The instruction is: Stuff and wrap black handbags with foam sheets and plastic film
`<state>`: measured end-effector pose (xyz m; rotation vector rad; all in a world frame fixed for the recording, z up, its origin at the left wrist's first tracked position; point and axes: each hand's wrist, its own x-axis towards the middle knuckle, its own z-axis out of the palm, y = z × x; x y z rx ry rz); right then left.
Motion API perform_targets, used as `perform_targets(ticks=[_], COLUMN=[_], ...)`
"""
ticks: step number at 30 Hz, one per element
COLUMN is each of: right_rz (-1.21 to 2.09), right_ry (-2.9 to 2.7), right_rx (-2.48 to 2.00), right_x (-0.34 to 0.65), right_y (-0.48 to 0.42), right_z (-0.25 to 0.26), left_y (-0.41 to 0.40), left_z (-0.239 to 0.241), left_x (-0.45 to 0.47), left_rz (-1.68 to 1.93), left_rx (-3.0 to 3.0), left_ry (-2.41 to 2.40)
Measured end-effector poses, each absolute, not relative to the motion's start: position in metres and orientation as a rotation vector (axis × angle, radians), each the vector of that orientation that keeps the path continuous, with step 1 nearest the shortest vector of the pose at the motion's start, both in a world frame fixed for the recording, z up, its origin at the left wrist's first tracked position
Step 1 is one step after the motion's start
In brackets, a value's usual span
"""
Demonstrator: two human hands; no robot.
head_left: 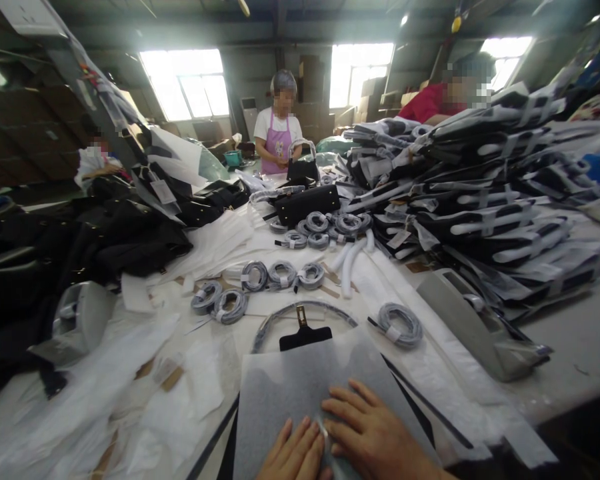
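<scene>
My left hand (294, 455) and my right hand (373, 437) lie flat, fingers stretched out, on a grey foam sheet (290, 383) at the near edge of the table. The sheet covers a black bag; only the bag's black tab with a gold ring (304, 333) and its wrapped curved handle (300, 308) stick out beyond the sheet. The two hands touch each other near the sheet's middle. Neither hand holds anything.
Several coiled wrapped straps (399, 325) lie across the white table (580, 340). A grey tape dispenser (480, 327) sits to the right. A tall stack of wrapped black bags (490, 200) fills the right side, black bags (105, 233) the left. A person in a purple apron (279, 137) stands at the far end.
</scene>
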<state>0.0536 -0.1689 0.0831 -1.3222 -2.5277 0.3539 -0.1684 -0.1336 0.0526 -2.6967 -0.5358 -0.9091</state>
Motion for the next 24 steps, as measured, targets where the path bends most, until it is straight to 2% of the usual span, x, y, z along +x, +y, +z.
perform_targets(ticks=[3,9,13,16,20,24], right_rz=[0.274,0.457,0.402,0.264,-0.094,-0.457], right_ry=[-2.553,-2.592,-2.689,-2.72,-2.686,-2.647], right_rx=[-1.234,-1.268,-1.168,-1.19,-1.197,-1.105], right_x=[0.058,0.064,0.074,0.084,0.093,0.099], right_y=[-0.169,-0.169,-0.177,-0.186,-0.191,-0.189], right_z=[0.082,0.099,0.102,0.096,0.086,0.076], left_y=[-0.135,-0.139,-0.138,-0.14,-0.15,-0.161], left_z=[0.05,0.046,0.056,0.063,0.048,0.022], left_x=[-0.17,-0.17,-0.175,-0.184,-0.184,-0.167], left_rz=[-0.897,-0.844,-0.809,-0.728,-0.641,-1.088], left_rx=[-2.693,-2.692,-2.706,-2.647,-2.551,-2.28], left_ry=[-0.535,-0.602,-0.577,-0.613,-0.681,-0.936])
